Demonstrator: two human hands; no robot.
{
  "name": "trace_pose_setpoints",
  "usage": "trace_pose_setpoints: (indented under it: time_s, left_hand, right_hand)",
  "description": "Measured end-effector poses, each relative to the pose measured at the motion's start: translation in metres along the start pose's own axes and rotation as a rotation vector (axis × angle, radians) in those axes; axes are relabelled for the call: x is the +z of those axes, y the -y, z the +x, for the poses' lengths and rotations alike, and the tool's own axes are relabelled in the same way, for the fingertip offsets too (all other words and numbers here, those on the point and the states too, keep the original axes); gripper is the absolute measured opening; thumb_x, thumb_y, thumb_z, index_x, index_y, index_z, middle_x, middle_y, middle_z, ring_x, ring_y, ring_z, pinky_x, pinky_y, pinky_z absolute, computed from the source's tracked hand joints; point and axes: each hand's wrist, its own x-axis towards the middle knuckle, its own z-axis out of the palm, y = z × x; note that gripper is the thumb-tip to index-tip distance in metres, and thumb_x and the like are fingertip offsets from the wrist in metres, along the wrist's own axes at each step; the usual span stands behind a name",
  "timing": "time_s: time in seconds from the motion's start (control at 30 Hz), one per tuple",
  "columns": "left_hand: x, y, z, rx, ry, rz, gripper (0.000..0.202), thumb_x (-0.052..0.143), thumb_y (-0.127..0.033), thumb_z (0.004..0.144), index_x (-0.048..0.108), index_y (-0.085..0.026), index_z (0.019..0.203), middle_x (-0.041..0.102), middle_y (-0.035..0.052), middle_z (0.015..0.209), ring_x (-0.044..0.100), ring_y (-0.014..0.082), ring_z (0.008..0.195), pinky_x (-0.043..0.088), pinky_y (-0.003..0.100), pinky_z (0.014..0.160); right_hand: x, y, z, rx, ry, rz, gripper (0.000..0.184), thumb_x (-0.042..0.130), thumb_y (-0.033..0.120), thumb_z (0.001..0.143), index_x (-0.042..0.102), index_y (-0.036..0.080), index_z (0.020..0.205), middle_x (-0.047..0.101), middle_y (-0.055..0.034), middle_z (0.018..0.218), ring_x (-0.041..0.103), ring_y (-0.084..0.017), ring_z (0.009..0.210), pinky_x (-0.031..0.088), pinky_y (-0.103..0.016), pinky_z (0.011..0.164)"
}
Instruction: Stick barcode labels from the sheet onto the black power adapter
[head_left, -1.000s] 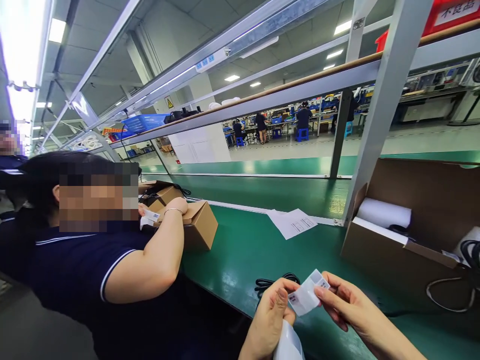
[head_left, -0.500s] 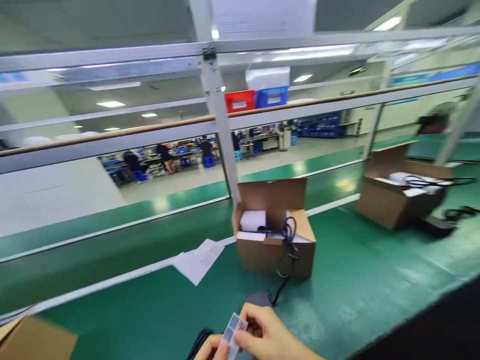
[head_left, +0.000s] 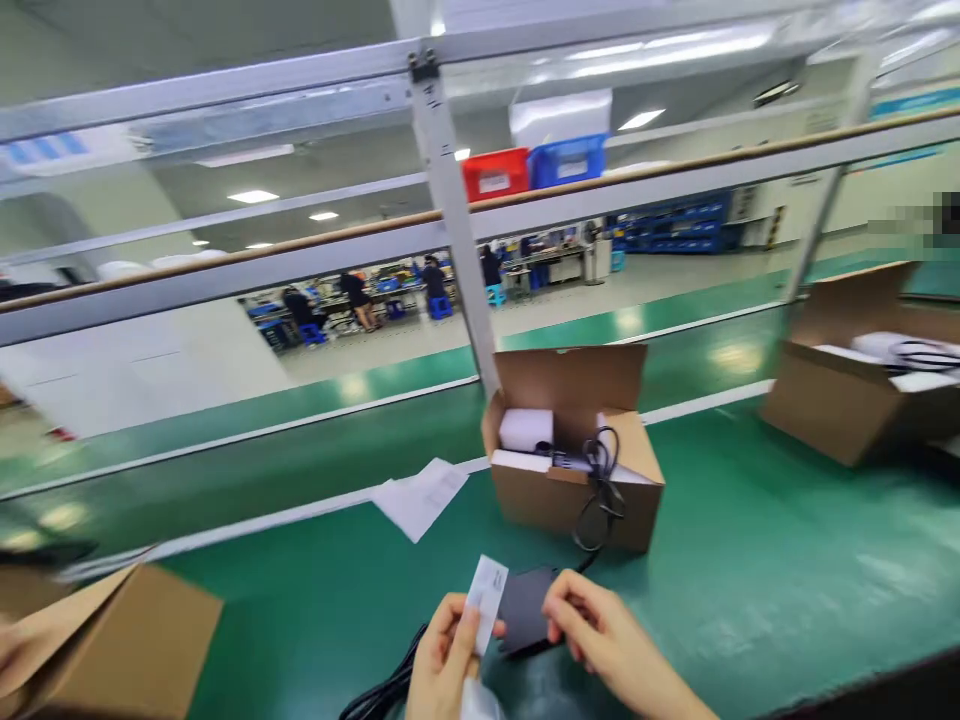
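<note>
My left hand (head_left: 442, 665) pinches a white label (head_left: 486, 602) upright; my right hand (head_left: 600, 640), grip loosely curled, touches the black adapter (head_left: 525, 610) on the green bench (head_left: 750, 570), before an open carton (head_left: 577, 480).

Left hand (head_left: 442, 665) bare, no glove; right hand (head_left: 600, 635) bare, forearm unsleeved.

Open cardboard box (head_left: 574, 490) frame centre on green tabletop (head_left: 750, 590); loose papers (head_left: 420, 495) left of it; second box (head_left: 847, 395) right edge; red bin (head_left: 495, 173), blue bin (head_left: 566, 160) upper centre.
</note>
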Motion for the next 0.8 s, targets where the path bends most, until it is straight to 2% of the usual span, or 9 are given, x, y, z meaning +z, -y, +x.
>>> trace_pose_setpoints:
  time_s: [0.1,0.2,0.27,0.33,0.4,0.47,0.6,0.7,0.8]
  left_hand:
    - [-0.008,-0.008,-0.004,0.022,-0.014,-0.016,0.066,0.080,-0.076,0.069,0.063,-0.015,0.087,0.075,0.0036,0.076,0.024,-0.0006,0.046,0.013,0.021,0.049]
    - [-0.019,-0.009,-0.006,0.023,0.001,-0.026,0.065,0.077,-0.076,0.073,0.059,-0.016,0.088,0.074,0.0036,0.076,0.023,0.0003,0.047,0.015,0.022,0.047]
    - [-0.029,-0.008,-0.009,0.024,-0.024,-0.053,0.063,0.076,-0.075,0.076,0.058,-0.016,0.090,0.073,0.0020,0.076,0.022,0.0002,0.047,0.014,0.022,0.047]
    - [-0.037,-0.007,-0.013,0.017,-0.056,-0.090,0.060,0.075,-0.072,0.078,0.058,-0.017,0.092,0.072,0.0004,0.077,0.021,-0.0007,0.046,0.012,0.022,0.046]
    - [-0.045,-0.008,-0.018,0.011,-0.094,-0.121,0.058,0.076,-0.070,0.079,0.059,-0.016,0.092,0.072,-0.0003,0.079,0.022,-0.0019,0.045,0.012,0.021,0.046]
    - [-0.051,-0.008,-0.021,0.005,-0.135,-0.157,0.058,0.079,-0.069,0.077,0.059,-0.016,0.092,0.072,-0.0001,0.079,0.023,-0.0028,0.044,0.013,0.020,0.047]
    - [-0.065,-0.008,-0.018,0.023,-0.170,-0.175,0.057,0.079,-0.068,0.078,0.061,-0.016,0.091,0.069,-0.0014,0.074,0.022,-0.0022,0.045,0.011,0.021,0.046]
    - [-0.086,-0.010,-0.008,0.069,-0.173,-0.123,0.052,0.076,-0.065,0.083,0.062,-0.015,0.093,0.058,-0.0057,0.065,0.017,0.0003,0.048,0.008,0.023,0.048]
    - [-0.114,-0.018,0.009,0.115,-0.215,-0.042,0.052,0.071,-0.066,0.086,0.060,-0.016,0.095,0.070,0.0007,0.083,0.019,0.0024,0.053,0.013,0.023,0.050]
  right_hand:
    - [-0.014,-0.008,-0.003,0.052,0.015,-0.080,0.070,0.049,0.093,0.084,0.055,0.022,0.084,0.061,-0.0003,0.077,0.044,-0.013,0.061,0.033,-0.026,0.053]
    - [-0.024,-0.019,-0.001,0.057,0.050,-0.250,0.068,0.043,0.089,0.089,0.057,0.023,0.084,0.059,-0.0013,0.076,0.049,-0.017,0.064,0.040,-0.029,0.058]
    - [-0.027,-0.026,0.001,0.002,0.053,-0.430,0.059,0.042,0.080,0.094,0.061,0.024,0.090,0.060,-0.0028,0.078,0.054,-0.020,0.068,0.046,-0.033,0.064]
    - [-0.025,-0.030,0.004,-0.088,0.063,-0.598,0.045,0.047,0.066,0.097,0.066,0.025,0.103,0.068,-0.0069,0.094,0.063,-0.024,0.080,0.053,-0.039,0.076]
    - [-0.017,-0.028,0.011,-0.197,0.133,-0.715,0.037,0.055,0.054,0.095,0.066,0.027,0.118,0.069,-0.0095,0.117,0.068,-0.028,0.100,0.055,-0.044,0.089]
    - [-0.004,-0.022,0.026,-0.303,0.187,-0.790,0.030,0.056,0.047,0.098,0.065,0.028,0.119,0.069,-0.0082,0.122,0.068,-0.029,0.107,0.056,-0.045,0.093]
    - [0.032,-0.008,0.097,-0.371,0.120,-0.837,0.024,0.042,0.036,0.107,0.063,0.025,0.103,0.070,-0.0051,0.096,0.068,-0.022,0.083,0.056,-0.037,0.077]
    - [0.060,-0.010,0.180,-0.394,0.033,-0.866,0.020,0.045,0.020,0.104,0.065,0.019,0.108,0.071,-0.0108,0.108,0.068,-0.024,0.100,0.056,-0.041,0.091]
    - [0.080,-0.023,0.255,-0.386,-0.029,-0.896,0.018,0.059,0.024,0.104,0.065,0.015,0.118,0.069,-0.0110,0.122,0.066,-0.025,0.114,0.056,-0.047,0.101]
